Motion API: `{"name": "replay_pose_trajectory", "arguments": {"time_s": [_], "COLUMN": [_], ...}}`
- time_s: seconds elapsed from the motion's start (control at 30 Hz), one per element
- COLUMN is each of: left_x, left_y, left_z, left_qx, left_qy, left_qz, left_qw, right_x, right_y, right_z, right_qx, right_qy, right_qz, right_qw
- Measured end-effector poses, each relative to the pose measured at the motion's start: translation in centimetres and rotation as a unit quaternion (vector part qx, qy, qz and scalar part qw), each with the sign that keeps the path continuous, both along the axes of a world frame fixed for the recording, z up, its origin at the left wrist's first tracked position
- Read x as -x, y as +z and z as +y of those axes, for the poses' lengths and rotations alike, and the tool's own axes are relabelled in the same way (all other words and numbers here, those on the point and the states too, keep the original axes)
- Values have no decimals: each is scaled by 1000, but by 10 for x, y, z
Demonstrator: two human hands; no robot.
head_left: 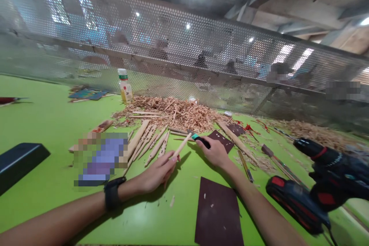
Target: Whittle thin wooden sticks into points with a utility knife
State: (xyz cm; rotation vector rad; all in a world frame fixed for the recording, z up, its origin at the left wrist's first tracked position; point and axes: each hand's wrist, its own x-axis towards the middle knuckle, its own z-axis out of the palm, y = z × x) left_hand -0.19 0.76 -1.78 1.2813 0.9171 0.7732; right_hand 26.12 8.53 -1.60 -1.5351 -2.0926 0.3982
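My left hand [158, 171] is closed on a thin pale wooden stick [182, 145], which points up and to the right over the green table [52, 123]. My right hand [215, 152] grips a knife with a teal and black handle [200, 139] at the stick's far tip. Several carved wooden sticks [150, 142] lie in a row just left of my hands. A black band sits on my left wrist [112, 194].
A heap of wood shavings [175, 111] lies behind the sticks, with a small bottle [125, 86] beside it. Dark sandpaper sheets [219, 211] lie near my right arm. A black and red cordless drill [317, 184] stands at right. A perforated metal screen [184, 57] backs the table.
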Motion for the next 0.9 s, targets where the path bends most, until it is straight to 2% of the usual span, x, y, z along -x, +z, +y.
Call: {"name": "replay_pose_trajectory", "arguments": {"time_s": [0.17,0.27,0.37,0.43,0.6,0.73,0.9], "left_x": [0,-1,-2,-1,-1,1,4], "left_y": [-7,-10,-10,-8,-3,-8,-10], "left_z": [3,7,7,6,6,16,21], "left_qx": [21,31,36,48,64,75,75], "left_qy": [2,12,8,12,15,0,3], "left_qz": [-33,-51,-51,-50,-45,-60,-70], "left_qw": [999,998,998,998,997,995,995], "right_x": [1,6,10,11,4,3,4], "right_y": [1,4,5,5,6,7,3], "right_z": [-4,-11,-16,-17,-11,-6,-2], "right_qx": [-11,-13,6,13,-3,-5,-10], "right_qy": [-16,52,142,163,154,124,95], "right_qz": [62,75,24,-1,-30,-56,-38], "right_qw": [998,996,990,986,988,991,995]}}
